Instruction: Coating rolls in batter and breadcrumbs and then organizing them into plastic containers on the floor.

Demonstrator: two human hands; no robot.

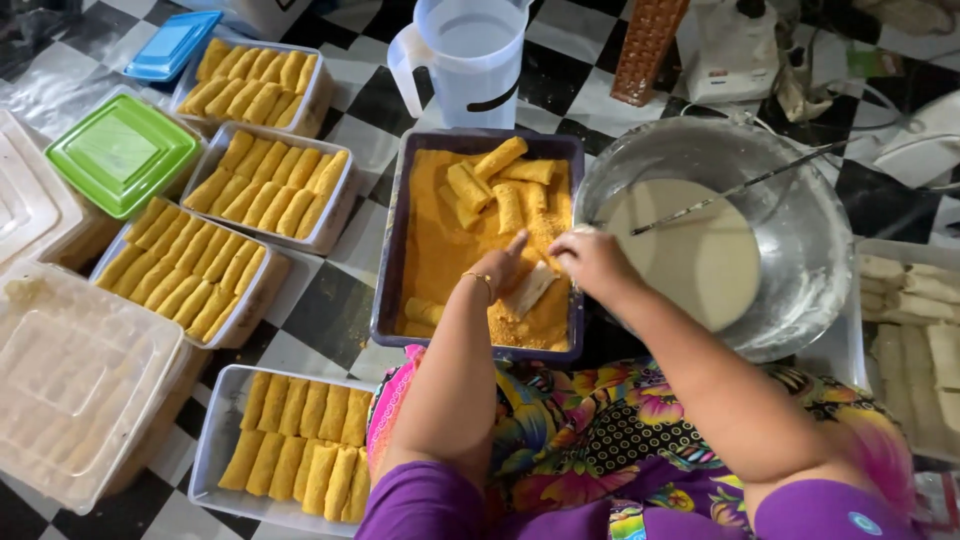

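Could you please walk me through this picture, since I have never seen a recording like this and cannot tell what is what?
There is no machine here: a person wears a camera on the head, so this single view looks down at their own two bare hands. The left hand and the right hand meet over a dark rectangular tray filled with orange crumbs, and between them lies a pale uncoated roll. Several crumb-coated rolls already lie in that tray. To the right stands a metal bowl of pale batter with a utensil resting in it; further right, a container of pale rolls. To the left, open boxes of coated rolls sit on the checkered floor, beside a green lid. A plastic jug stands behind the tray.
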